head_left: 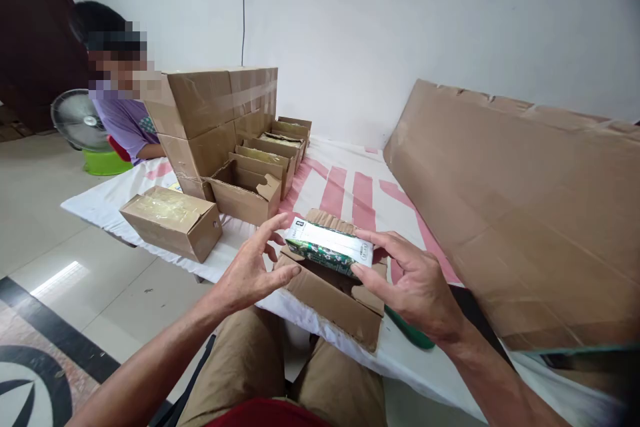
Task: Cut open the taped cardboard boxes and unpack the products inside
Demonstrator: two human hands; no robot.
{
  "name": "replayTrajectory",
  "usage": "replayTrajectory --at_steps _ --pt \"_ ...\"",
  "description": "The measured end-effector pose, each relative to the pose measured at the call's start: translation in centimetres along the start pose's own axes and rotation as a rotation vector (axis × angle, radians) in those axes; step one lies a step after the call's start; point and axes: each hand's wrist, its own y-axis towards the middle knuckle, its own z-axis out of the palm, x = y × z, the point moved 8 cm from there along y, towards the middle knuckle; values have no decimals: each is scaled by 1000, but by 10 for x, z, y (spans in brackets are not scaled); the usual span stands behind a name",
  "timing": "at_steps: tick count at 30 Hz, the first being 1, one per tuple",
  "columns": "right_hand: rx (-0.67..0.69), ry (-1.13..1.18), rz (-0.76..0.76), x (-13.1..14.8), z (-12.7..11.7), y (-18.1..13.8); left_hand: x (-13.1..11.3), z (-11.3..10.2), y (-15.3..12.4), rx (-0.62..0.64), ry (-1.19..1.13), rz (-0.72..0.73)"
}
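Observation:
A small green and white carton (329, 243) is held above an open cardboard box (330, 293) at the table's near edge. My right hand (413, 280) grips the carton's right end, thumb at the front and fingers along the top edge. At the left end is my left hand (260, 263), thumb and fingers apart and curved around that end; whether a fingertip touches it I cannot tell. The inside of the box under the carton is mostly hidden.
A taped cardboard box (170, 220) lies on the left of the cloth-covered table. Several open boxes (250, 190) line up beside stacked cartons (200, 103). Beyond them sits a person (117, 107) near a fan (80, 120). A large cardboard sheet (520, 213) leans at right.

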Motion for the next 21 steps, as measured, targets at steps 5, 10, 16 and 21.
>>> replayTrajectory --at_steps 5,10,16,21 --pt "23 273 154 -7 17 4 4 -15 -3 -167 -125 -38" --pt "120 461 246 -10 59 33 27 -45 -9 -438 -250 -132" --pt "59 338 47 18 77 57 60 -48 -11 -536 -673 -339" --pt "-7 459 90 15 47 66 21 -51 24 -388 -789 -145"
